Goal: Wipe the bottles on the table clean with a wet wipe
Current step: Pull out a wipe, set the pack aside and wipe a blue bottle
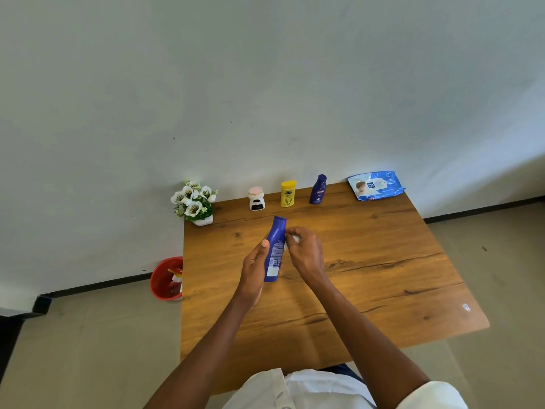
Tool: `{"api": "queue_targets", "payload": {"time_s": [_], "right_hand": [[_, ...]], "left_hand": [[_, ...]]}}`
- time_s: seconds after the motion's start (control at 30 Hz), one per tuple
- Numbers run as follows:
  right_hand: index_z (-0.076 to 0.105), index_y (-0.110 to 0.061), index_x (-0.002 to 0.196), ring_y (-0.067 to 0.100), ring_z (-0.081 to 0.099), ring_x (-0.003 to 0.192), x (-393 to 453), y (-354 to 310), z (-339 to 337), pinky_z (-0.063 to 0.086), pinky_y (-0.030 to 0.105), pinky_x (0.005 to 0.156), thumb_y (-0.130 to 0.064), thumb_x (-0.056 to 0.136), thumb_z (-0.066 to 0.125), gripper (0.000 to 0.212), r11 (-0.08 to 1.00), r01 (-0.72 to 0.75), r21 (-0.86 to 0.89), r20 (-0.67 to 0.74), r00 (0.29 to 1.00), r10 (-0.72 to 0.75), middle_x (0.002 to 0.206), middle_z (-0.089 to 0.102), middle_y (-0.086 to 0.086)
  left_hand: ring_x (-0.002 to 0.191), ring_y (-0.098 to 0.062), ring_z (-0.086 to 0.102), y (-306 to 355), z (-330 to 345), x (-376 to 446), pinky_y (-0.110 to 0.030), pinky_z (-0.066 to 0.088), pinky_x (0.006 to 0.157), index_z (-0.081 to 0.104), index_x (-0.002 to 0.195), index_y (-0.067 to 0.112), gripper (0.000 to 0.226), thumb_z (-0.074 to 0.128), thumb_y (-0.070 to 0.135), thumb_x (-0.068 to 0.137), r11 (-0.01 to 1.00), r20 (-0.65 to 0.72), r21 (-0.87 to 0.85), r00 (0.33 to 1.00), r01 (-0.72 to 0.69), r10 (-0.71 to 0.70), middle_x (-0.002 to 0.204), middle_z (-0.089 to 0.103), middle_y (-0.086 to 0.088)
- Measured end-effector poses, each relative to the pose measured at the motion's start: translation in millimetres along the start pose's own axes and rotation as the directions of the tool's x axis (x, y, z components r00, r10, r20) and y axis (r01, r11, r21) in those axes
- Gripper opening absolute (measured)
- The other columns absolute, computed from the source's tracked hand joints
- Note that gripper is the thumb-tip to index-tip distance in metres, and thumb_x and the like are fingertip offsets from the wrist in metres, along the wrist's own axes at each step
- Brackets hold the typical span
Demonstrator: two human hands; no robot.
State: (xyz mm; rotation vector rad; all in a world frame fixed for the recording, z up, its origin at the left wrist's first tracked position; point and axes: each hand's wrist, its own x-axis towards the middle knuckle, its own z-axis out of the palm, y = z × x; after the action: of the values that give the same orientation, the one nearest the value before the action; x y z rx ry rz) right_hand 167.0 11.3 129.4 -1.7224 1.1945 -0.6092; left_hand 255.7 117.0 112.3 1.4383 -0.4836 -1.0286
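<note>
Your left hand [254, 265] grips the big blue bottle [275, 250] from its left side, thumb up along the printed label, fingers wrapped behind it. Bottle is held above the table [368, 276], tilted, with one end pointing away from you toward the wall and the other end down near your palm. Your right hand [303, 250] is just beside the bottle's right edge, fingers curled and pinching a small white wet wipe [295, 238] against the side of the bottle. Most of the wipe is hidden in your fingers; only a bit of white shows.

Three more bottles stand in a row along the far edge of the table, apart from each other: a white bottle with a pink top [256, 198] on the left, a yellow bottle [287, 193] in the middle, a small dark blue bottle [318, 189] on the right. Blue wet wipe pack [375, 185] lies flat at the far right corner. White potted flowers [195, 202] sit at the far left corner. Red bin [165, 280] is on the floor left of the table, with something red and white inside.
</note>
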Motion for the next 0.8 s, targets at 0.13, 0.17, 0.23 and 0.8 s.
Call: {"api": "queue_targets", "payload": {"time_s": [0.13, 0.17, 0.23, 0.8], "right_hand": [[0.072, -0.024, 0.107, 0.009, 0.066, 0.101, 0.8, 2.9, -4.4, 0.055, 0.042, 0.092, -0.025, 0.097, 0.063, 0.013, 0.983, -0.094, 0.159, -0.052, 0.993, 0.103, 0.106, 0.074, -0.007], [0.071, -0.026, 0.106, 0.009, 0.066, 0.101, 1.1, 1.1, -6.7, 0.055, 0.042, 0.092, -0.026, 0.097, 0.064, 0.012, 0.974, -0.098, 0.203, -0.075, 0.991, 0.115, 0.105, 0.073, -0.008], [0.070, -0.030, 0.104, 0.007, 0.066, 0.099, 0.4, -4.6, -10.9, 0.056, 0.037, 0.088, -0.026, 0.097, 0.064, 0.010, 0.959, -0.071, 0.275, -0.125, 0.986, 0.109, 0.103, 0.072, -0.011], [0.065, -0.014, 0.114, 0.008, 0.061, 0.094, -8.8, -21.5, -6.9, 0.050, 0.020, 0.071, -0.018, 0.100, 0.059, 0.015, 0.946, 0.310, -0.095, -0.127, 0.939, -0.321, 0.112, 0.064, 0.000]], "left_hand": [[0.078, -0.023, 0.069, 5.2, -0.5, 3.3, -0.032, 0.058, 0.068, 0.061, 0.126, 0.008, 0.055, 0.041, 0.051, 0.100, 0.998, 0.014, -0.053, 1.000, 0.019, -0.018, 0.099, 0.073, -0.016], [0.079, -0.024, 0.069, 4.9, -1.7, 3.8, -0.033, 0.058, 0.069, 0.061, 0.127, 0.008, 0.058, 0.042, 0.055, 0.099, 0.998, 0.016, -0.062, 1.000, 0.027, -0.026, 0.103, 0.073, -0.018], [0.082, -0.025, 0.070, 2.8, -3.7, 4.0, -0.034, 0.058, 0.071, 0.060, 0.129, 0.009, 0.068, 0.046, 0.065, 0.094, 0.997, 0.015, -0.072, 0.999, 0.041, -0.040, 0.109, 0.072, -0.021], [0.087, -0.017, 0.067, 2.8, 2.8, 0.3, -0.027, 0.055, 0.073, 0.053, 0.145, 0.021, 0.057, 0.049, 0.053, 0.098, 0.990, -0.045, 0.052, 0.990, -0.130, 0.132, 0.109, 0.073, -0.010]]}}
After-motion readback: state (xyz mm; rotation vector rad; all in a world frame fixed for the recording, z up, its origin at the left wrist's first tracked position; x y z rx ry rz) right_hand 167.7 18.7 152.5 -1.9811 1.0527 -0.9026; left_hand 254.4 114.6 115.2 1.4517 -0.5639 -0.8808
